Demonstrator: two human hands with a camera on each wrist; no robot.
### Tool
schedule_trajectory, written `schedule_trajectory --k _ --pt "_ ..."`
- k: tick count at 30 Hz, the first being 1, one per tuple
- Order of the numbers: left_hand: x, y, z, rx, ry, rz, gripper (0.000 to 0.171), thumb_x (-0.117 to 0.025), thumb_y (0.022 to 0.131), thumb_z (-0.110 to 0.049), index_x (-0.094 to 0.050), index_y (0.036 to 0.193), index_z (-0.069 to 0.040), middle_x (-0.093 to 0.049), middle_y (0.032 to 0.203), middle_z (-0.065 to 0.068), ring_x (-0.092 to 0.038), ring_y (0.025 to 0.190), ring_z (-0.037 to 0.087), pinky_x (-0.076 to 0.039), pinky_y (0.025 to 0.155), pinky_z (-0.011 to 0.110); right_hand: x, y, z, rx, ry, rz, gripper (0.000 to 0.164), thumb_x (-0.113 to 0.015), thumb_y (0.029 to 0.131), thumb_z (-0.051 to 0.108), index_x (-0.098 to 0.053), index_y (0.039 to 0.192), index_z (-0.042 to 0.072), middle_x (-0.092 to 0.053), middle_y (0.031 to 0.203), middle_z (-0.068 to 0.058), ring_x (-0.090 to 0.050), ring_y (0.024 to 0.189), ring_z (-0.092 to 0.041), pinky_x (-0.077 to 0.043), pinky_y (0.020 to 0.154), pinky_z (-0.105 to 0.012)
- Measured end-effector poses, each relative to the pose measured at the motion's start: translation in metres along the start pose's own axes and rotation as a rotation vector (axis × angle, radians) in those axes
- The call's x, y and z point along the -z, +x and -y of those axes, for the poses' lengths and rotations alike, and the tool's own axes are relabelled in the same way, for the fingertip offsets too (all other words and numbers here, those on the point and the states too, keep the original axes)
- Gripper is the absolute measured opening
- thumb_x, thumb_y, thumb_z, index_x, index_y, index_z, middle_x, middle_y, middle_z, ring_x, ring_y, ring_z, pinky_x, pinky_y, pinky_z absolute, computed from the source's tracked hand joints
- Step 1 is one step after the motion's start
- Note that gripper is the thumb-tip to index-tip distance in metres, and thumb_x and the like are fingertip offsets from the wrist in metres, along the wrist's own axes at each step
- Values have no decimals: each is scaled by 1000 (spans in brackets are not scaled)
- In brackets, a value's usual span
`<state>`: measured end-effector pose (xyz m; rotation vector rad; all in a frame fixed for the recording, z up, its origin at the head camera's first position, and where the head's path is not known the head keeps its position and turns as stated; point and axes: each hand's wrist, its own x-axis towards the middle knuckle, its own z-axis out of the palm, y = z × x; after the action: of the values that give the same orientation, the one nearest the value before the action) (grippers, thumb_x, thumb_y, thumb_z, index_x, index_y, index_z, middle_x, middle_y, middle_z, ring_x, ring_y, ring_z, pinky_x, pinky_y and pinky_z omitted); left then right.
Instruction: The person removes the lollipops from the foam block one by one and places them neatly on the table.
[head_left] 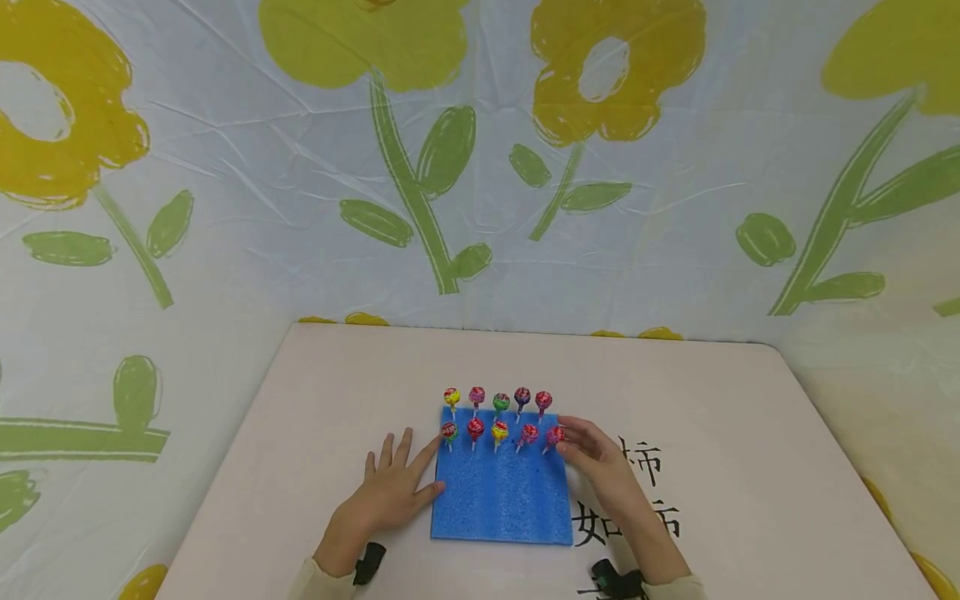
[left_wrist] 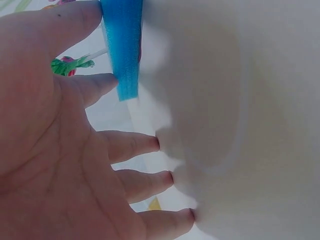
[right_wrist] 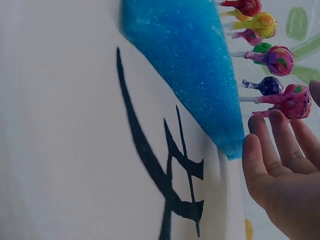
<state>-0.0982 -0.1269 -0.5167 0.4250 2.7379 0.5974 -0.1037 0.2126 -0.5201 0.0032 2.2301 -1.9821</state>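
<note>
A blue foam board (head_left: 501, 500) lies on the table with two rows of wrapped lollipops standing in its far half. My left hand (head_left: 393, 492) is spread flat at the board's left side. Its thumb and index fingertip touch the board's edge, and the other fingertips (left_wrist: 167, 177) rest on the table. At the right end of the near row stands a pink lollipop (head_left: 555, 435). My right hand (head_left: 600, 462) holds its candy head between thumb and index finger. In the right wrist view the other fingers (right_wrist: 285, 140) are loosely bent below the pink lollipop (right_wrist: 295, 101).
Black written characters (head_left: 645, 462) mark the pale tabletop (head_left: 360, 367) right of the board. A dark object (head_left: 617, 579) shows by each sleeve. Behind the table hangs a white cloth (head_left: 502, 275) with yellow flowers and green stems.
</note>
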Motion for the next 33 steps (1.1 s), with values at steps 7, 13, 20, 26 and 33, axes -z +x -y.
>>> schedule_trajectory --k 7,13,20,26,33 --pt "1 0 -1 -3 10 -1 69 -57 99 -51 -34 157 -22 -18 161 27 -9 145 55 -10 107 76 -1 1 -2 -1 34 -13 48 -67 98 22 -52 141 6 -59 132 -17 -56 122 -24 -46 95 -21" --pt "1 0 -1 -3 7 2 69 -57 99 -50 -34 157 -22 -18 161 27 -9 145 55 -10 106 76 -1 2 -5 -13 54 -19 47 -67 98 21 -53 140 4 -61 128 -18 -58 118 -21 -46 95 -21" --pt "1 0 -1 4 3 8 69 -58 99 -51 -34 157 -23 -19 161 27 -9 145 55 -10 107 76 -2 2 -5 -27 73 -31 46 -68 98 20 -54 138 3 -60 130 -17 -58 118 -18 -46 96 -22" --pt "3 1 -1 13 2 18 70 -59 98 -51 -34 157 -23 -18 161 26 -9 145 55 -10 107 76 -3 4 -4 -32 119 -39 43 -69 97 18 -56 133 -2 -61 129 -19 -61 117 -19 -47 97 -23" --pt "3 1 -2 14 -4 20 70 -59 98 -50 -34 157 -22 -19 161 27 -9 145 55 -10 107 76 -1 4 -2 -10 164 -40 42 -68 97 16 -55 133 -4 -62 125 -19 -62 114 -19 -49 96 -25"
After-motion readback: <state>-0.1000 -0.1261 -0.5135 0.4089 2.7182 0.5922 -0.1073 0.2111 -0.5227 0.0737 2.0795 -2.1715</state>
